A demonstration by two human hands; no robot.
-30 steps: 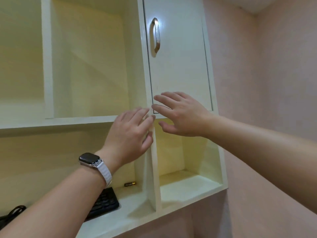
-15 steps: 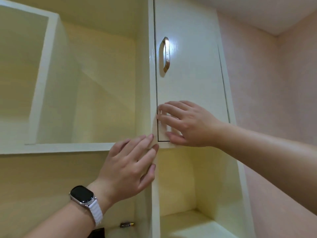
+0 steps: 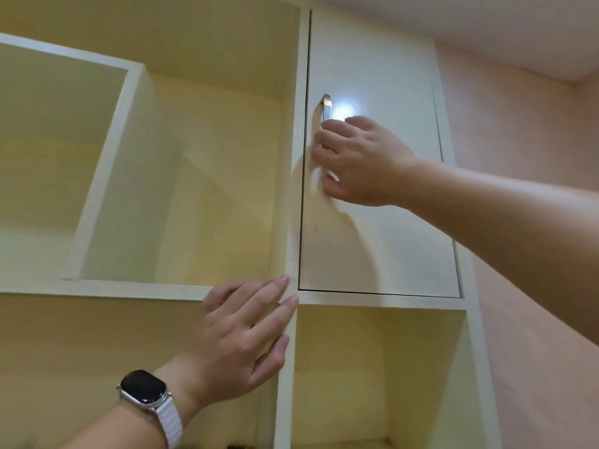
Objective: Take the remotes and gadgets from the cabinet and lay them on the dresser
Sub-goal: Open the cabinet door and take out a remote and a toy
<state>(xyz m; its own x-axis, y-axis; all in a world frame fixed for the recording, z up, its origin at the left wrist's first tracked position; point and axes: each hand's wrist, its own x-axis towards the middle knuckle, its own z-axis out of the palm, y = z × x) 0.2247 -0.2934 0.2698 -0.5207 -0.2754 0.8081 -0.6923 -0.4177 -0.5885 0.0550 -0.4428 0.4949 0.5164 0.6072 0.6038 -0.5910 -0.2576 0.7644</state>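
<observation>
A cream wall cabinet fills the view. Its upper right compartment has a closed white door [image 3: 389, 241] with a metal handle [image 3: 326, 108]. My right hand [image 3: 359, 163] is raised to that handle, its fingers curled round the lower part of it. My left hand [image 3: 240, 338], with a smartwatch on the wrist, lies with straight fingers against the vertical divider [image 3: 287, 367] just below the door's lower left corner. No remote or gadget shows.
Open cream compartments lie to the left [image 3: 207, 189] and below right [image 3: 372, 367] of the door. A pink wall [image 3: 534, 157] runs along the right side. A small dark object peeks at the bottom edge [image 3: 233, 446].
My right hand has risen from the door's lower left corner to the handle and curled round it. The view has tilted upward; the keyboard and the battery have dropped out of view.
</observation>
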